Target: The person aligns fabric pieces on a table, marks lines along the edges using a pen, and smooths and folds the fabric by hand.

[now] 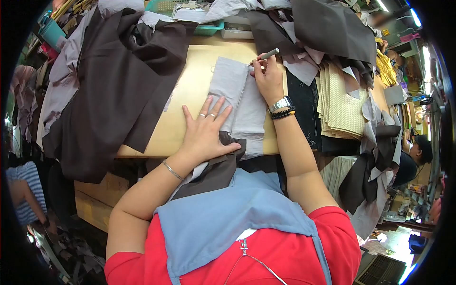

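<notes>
Grey fabric pieces (229,78) lie on the yellowish work board (164,137) in front of me. My left hand (204,130) rests on the lower left of the fabric with fingers spread, its thumb over a dark brown cloth (216,173) that hangs off the near edge. In my right hand (267,78) is a grey marker pen (270,54), gripped between thumb and fingers. Its tip points down at the upper right edge of the grey fabric; whether it touches is too small to tell.
Dark brown fabric (121,85) drapes over the board's left side, and more dark fabric (335,28) is heaped at upper right. Cream textured sheets (339,102) are stacked to the right. A green basket (209,28) stands at the back. Other people sit at both sides.
</notes>
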Available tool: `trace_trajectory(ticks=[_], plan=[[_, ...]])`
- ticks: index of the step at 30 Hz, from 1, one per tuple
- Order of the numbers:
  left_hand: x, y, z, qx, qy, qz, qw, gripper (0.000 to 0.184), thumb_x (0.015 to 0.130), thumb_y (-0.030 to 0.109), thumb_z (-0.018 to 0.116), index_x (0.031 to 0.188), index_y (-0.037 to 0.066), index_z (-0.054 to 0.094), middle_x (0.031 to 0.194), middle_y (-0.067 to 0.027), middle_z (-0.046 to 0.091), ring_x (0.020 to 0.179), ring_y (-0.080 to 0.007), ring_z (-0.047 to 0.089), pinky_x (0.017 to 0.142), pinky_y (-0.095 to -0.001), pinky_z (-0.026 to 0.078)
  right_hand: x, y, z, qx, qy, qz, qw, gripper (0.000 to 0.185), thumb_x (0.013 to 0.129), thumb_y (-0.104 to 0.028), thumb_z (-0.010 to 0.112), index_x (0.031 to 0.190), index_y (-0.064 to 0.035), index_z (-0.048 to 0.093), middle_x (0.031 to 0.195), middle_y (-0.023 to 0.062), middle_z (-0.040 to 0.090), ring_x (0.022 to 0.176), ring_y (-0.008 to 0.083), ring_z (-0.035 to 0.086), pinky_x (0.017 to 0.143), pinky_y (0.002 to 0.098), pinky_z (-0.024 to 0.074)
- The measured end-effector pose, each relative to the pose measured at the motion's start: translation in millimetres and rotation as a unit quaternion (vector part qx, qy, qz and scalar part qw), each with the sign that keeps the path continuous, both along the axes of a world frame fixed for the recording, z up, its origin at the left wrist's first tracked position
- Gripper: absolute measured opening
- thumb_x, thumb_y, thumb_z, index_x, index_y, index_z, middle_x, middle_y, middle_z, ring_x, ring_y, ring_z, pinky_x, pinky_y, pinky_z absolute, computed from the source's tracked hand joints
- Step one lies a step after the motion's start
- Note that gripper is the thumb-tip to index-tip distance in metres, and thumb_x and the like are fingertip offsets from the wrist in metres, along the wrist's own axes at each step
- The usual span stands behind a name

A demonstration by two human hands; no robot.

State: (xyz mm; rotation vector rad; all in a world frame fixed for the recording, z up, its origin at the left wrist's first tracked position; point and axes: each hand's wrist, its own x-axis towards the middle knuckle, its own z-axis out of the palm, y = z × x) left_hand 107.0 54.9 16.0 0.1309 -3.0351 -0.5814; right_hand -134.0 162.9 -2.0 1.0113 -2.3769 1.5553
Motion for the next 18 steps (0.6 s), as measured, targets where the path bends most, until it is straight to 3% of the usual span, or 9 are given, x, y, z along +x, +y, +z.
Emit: trace_trajectory(ticks=[14, 18], plan=[[-1, 0, 4, -0.006, -0.017, -0.001, 1.000, 0.104, 0.071, 0.075, 0.067, 0.151, 0.014, 0.042, 0.165, -0.0073, 0.025, 0.152, -0.0334, 0.017, 0.106, -0.0821, 0.009, -5, -9, 9, 0.000, -0.083, -0.030, 0.996, 0.017, 0.095, -0.010, 0.063, 0.105, -0.0001, 0.053, 0.086, 0.0152, 0.072, 0.070, 0.0236, 0.074, 0.059, 0.0323, 0.0597], [1, 1, 1, -0.014, 0.009, -0.001, 1.000, 0.101, 0.071, 0.072, 0.068, 0.150, 0.013, 0.044, 0.162, -0.0096, 0.030, 0.151, -0.0335, 0.022, 0.104, -0.0832, 0.012, -19, -10, 3, -0.057, -0.081, -0.049, 0.994, 0.016, 0.096, -0.009, 0.062, 0.106, -0.0008, 0.053, 0.088, 0.0140, 0.072, 0.072, 0.0218, 0.073, 0.060, 0.0317, 0.0610]])
